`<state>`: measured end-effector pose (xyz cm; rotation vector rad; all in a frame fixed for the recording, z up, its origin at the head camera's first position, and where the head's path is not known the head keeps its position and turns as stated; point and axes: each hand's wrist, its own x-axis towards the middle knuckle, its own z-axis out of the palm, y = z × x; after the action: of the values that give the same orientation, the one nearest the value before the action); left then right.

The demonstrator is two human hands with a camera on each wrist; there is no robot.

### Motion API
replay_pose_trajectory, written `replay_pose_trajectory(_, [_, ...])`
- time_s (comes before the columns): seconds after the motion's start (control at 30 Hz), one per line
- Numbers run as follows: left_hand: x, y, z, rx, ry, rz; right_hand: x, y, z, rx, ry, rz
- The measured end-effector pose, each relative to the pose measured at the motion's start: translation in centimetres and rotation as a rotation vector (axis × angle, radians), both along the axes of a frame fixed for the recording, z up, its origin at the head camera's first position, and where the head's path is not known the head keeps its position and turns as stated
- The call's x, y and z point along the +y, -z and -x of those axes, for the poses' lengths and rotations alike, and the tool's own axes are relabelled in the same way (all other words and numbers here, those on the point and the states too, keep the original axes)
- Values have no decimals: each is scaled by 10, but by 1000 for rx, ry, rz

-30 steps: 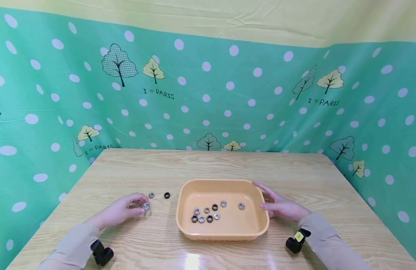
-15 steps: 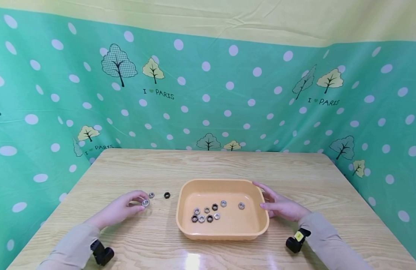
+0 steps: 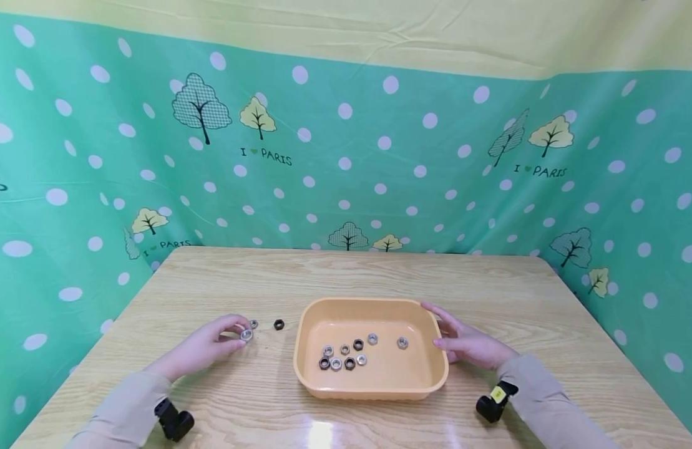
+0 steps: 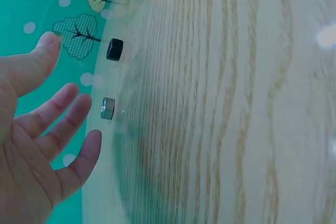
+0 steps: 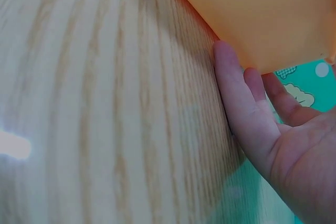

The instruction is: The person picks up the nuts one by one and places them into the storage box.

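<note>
My left hand (image 3: 222,337) pinches a silver hex nut (image 3: 246,335) between thumb and finger, left of the tray. In the left wrist view the thumb and three spread fingers of the left hand (image 4: 42,129) show, while the pinched nut is mostly hidden. Just beyond, a silver nut (image 4: 107,108) and a black nut (image 4: 115,50) lie on the table. My right hand (image 3: 469,343) grips the right end of the orange tray (image 3: 374,394), thumb over the rim and fingers against the outer wall. In the right wrist view, fingertips (image 5: 227,56) touch that wall.
Inside the tray lie several silver and black nuts, mostly grouped toward its left half, with one silver nut (image 3: 402,343) farther right. The wooden table (image 3: 492,280) ends at a green dotted curtain (image 3: 346,187). A black wrist camera (image 3: 174,421) sits on the left sleeve.
My left hand has shifted slightly away and to the right with the silver nut in its fingers. The right hand and the tray have stayed put.
</note>
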<state>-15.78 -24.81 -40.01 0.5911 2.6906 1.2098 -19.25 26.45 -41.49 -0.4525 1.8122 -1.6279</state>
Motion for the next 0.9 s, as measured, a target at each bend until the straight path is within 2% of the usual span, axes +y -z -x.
replay_pose_trajectory(0.2, [3, 0, -1, 57, 8, -16, 1, 1, 0, -1, -1, -3])
replay_pose_trajectory(0.43, [8, -2, 0, 127, -22, -21, 2, 2, 1, -8, -6, 10])
replay_pose_trajectory(0.63, [18, -4, 4, 139, -18, -66, 2, 4, 2, -10, -3, 4])
replay_pose_trajectory(0.9, [32, -9, 2, 141, 2, -63, 1, 3, 1, -14, -13, 46])
